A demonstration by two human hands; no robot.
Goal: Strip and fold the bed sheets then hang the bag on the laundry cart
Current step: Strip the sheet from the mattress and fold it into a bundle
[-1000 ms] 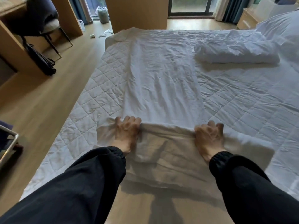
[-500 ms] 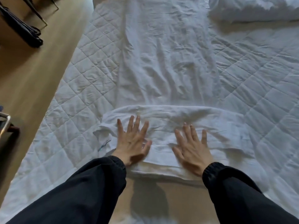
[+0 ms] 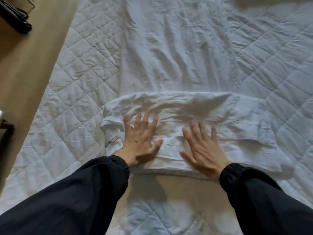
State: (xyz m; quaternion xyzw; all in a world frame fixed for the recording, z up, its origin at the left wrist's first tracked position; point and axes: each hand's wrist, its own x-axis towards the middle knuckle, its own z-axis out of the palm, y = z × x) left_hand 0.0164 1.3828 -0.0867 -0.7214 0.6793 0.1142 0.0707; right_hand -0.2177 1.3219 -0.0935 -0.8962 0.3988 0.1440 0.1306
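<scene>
A long white bed sheet (image 3: 172,53) lies as a narrow strip along the quilted mattress (image 3: 81,85). Its near end is folded over into a thick flat band (image 3: 220,119) across the bed. My left hand (image 3: 140,141) presses flat on the left part of that band, fingers spread and straight. My right hand (image 3: 205,146) presses flat on the middle of the band in the same way. A small coloured label (image 3: 113,139) shows on the band's left corner. No bag or laundry cart is recognisable in view.
Wooden floor (image 3: 25,65) runs along the bed's left side. A dark bag or strap (image 3: 15,19) lies on the floor at the top left. A dark object's edge (image 3: 5,126) shows at the far left.
A second ago both hands gripped the sheet's near end with curled fingers; they folded it forward, then laid flat on the fold. My head has moved closer and tilted down.
</scene>
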